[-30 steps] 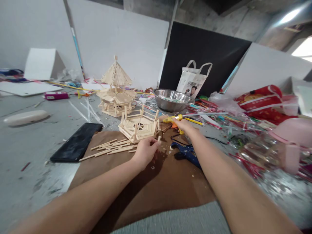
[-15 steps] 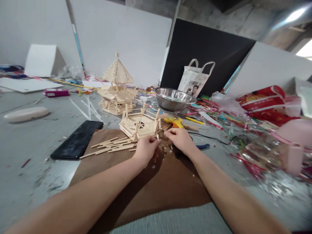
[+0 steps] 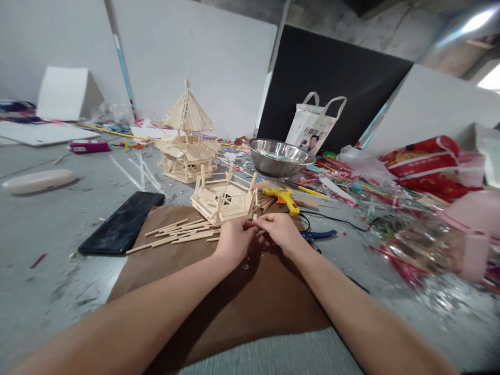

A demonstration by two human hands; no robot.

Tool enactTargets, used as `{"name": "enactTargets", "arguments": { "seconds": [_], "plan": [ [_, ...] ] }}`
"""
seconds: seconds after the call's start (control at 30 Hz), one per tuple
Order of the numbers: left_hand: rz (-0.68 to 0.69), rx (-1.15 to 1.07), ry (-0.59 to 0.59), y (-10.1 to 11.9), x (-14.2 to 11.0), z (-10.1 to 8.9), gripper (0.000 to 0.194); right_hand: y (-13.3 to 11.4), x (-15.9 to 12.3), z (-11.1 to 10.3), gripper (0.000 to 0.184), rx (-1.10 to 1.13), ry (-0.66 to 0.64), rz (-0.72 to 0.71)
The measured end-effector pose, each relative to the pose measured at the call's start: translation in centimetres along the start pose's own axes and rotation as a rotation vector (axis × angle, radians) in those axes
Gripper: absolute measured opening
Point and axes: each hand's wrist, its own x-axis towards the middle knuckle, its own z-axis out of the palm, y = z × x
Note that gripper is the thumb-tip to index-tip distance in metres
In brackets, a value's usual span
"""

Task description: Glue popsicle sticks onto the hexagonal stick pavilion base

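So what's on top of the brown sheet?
Loose sticks lie toward the far left of the brown sheet, and a hexagonal stick frame sits at its far edge. The left hand, right hand and forearms hide part of it; anything beneath them can't be seen.

A bare, slender left forearm (image 3: 156,304) is seen toward seven o'clock, broadened near the lower edge and narrowed at the wrist. A bare right forearm (image 3: 351,299), similarly tapered, is seen toward five o'clock. Slim fingers are shown on the bare left hand (image 3: 233,240) and the bare right hand (image 3: 282,233).
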Motion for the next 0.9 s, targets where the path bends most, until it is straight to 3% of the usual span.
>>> {"name": "enactTargets", "arguments": {
  "seconds": [0.1,0.23,0.37,0.57,0.9],
  "plan": [
    [0.123,0.189,0.046,0.2,-0.5,0.0,0.018,0.5,0.6,-0.5,0.014,-0.166,0.114,-0.140],
    [0.367,0.640,0.065,0.4,-1.3,-0.3,0.019,0.8,1.0,-1.1,0.018,-0.545,0.365,-0.402],
    [0.529,0.900,0.089,0.3,-1.9,-0.4,0.025,0.6,0.8,-1.0,0.022,-0.760,0.392,-0.439],
    [0.524,1.023,0.110,-0.2,-1.6,-0.3,0.039,0.6,1.0,-1.2,0.027,-0.817,0.337,-0.442],
    [0.469,1.041,0.110,-0.7,-1.2,0.0,0.050,0.6,1.4,-0.5,0.035,-0.979,0.301,-0.437]
  ]
}}
